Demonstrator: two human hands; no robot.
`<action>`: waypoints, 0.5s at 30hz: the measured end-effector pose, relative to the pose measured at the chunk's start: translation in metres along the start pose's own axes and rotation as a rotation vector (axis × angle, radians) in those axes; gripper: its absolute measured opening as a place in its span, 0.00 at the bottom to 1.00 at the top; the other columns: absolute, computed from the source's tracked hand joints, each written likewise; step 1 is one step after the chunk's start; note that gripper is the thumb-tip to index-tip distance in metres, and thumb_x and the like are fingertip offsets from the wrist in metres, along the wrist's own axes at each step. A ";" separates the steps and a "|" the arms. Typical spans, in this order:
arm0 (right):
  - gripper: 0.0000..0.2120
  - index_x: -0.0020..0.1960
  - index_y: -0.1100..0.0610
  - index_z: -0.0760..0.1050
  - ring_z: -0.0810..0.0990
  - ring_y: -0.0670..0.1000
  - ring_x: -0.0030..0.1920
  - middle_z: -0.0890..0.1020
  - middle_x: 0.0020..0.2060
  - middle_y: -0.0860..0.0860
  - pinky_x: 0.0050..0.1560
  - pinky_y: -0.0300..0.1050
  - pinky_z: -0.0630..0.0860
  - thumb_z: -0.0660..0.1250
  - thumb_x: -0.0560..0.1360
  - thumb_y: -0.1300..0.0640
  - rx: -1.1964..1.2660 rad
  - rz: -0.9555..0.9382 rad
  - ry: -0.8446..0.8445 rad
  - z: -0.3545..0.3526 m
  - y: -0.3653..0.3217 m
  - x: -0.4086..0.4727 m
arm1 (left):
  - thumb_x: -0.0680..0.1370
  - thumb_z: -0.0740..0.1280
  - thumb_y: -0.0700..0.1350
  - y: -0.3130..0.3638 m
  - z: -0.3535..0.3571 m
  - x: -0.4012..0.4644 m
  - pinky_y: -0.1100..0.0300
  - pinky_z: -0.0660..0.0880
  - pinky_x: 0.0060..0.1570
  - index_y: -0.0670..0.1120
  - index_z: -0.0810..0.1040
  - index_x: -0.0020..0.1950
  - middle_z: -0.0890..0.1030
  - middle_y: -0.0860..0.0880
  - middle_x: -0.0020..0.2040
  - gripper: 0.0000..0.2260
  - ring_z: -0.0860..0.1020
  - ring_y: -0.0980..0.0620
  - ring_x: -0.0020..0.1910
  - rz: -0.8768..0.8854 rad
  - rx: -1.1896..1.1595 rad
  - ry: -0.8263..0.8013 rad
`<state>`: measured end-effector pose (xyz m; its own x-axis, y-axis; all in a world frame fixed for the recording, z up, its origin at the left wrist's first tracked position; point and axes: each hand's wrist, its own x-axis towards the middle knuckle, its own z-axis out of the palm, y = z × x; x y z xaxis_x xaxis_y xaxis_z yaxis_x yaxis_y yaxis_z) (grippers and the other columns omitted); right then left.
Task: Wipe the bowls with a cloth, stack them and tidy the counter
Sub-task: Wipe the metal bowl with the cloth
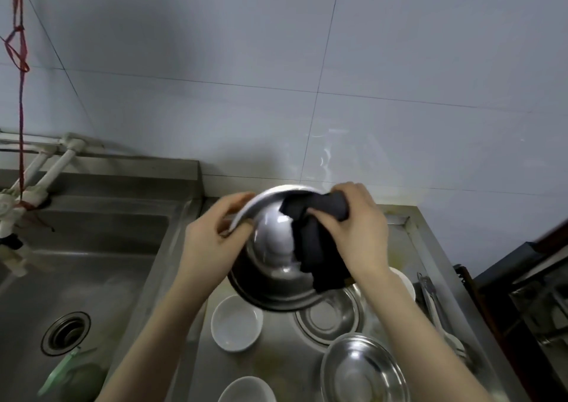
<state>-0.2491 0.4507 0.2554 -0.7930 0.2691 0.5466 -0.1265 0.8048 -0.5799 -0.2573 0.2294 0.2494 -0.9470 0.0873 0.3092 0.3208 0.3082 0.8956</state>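
1. My left hand [212, 232] grips the far-left rim of a big steel bowl [273, 248], thumb on the inside and fingers curled behind the edge, holding it tilted up off the counter with its open side toward me.
2. My right hand [353, 232] is closed on a dark cloth [316, 242], pressing it against the inside of that bowl on the right; the cloth drapes down over the bowl's lower rim.
3. Both hands are on the same bowl, one at each side of it, so they sit close together but not touching.
4. Below the raised bowl, on the steel counter [276, 368], a small white bowl [236, 321] stands upright just left of centre.
5. To the right of it lies another steel bowl [329, 318], partly hidden under the one I hold and under my right forearm.
6. Nearer to me sits a third steel bowl [362, 371], shiny and open side up.
7. A second white bowl [246, 391] shows at the bottom edge, cut off by the frame.
8. A white dish [404, 282] peeks out behind my right wrist.
9. Along the right edge of the counter lie some utensils [436, 312]; I cannot tell what each one is.
10. To the left is the sink [92, 278] with its drain [66, 332], and something pale green [67, 374] lies in its near corner.
11. White pipes [52, 162] run along the tiled wall [307, 63] above the sink, and a red cord [20, 63] hangs down beside them.
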 end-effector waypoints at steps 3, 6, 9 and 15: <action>0.13 0.46 0.51 0.73 0.77 0.48 0.42 0.79 0.38 0.43 0.39 0.33 0.70 0.76 0.70 0.51 0.455 0.523 0.188 0.008 0.002 -0.012 | 0.76 0.71 0.36 0.003 0.017 -0.018 0.64 0.80 0.48 0.57 0.74 0.66 0.82 0.57 0.57 0.24 0.81 0.59 0.55 -0.100 -0.267 0.125; 0.17 0.48 0.54 0.73 0.78 0.51 0.45 0.78 0.39 0.43 0.41 0.39 0.68 0.78 0.68 0.50 0.388 0.652 0.140 0.018 0.006 -0.023 | 0.75 0.66 0.27 0.008 0.037 -0.035 0.68 0.78 0.45 0.58 0.73 0.65 0.81 0.61 0.55 0.29 0.81 0.60 0.54 -0.106 -0.356 0.084; 0.20 0.48 0.51 0.71 0.76 0.48 0.45 0.76 0.43 0.45 0.38 0.41 0.67 0.78 0.65 0.49 0.130 0.448 0.036 0.008 0.015 -0.016 | 0.75 0.64 0.27 -0.003 0.023 -0.028 0.64 0.80 0.48 0.61 0.74 0.62 0.82 0.64 0.52 0.30 0.81 0.60 0.53 -0.074 -0.176 -0.042; 0.15 0.46 0.52 0.74 0.74 0.52 0.38 0.73 0.42 0.48 0.33 0.47 0.71 0.75 0.64 0.50 -0.293 -0.416 -0.160 -0.006 -0.002 0.008 | 0.77 0.65 0.36 0.001 0.016 -0.011 0.46 0.79 0.58 0.63 0.75 0.68 0.84 0.56 0.56 0.27 0.81 0.55 0.57 -0.014 0.052 -0.379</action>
<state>-0.2515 0.4542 0.2648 -0.7951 -0.1696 0.5823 -0.2960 0.9465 -0.1284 -0.2472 0.2438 0.2416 -0.8935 0.4239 0.1483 0.3158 0.3583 0.8786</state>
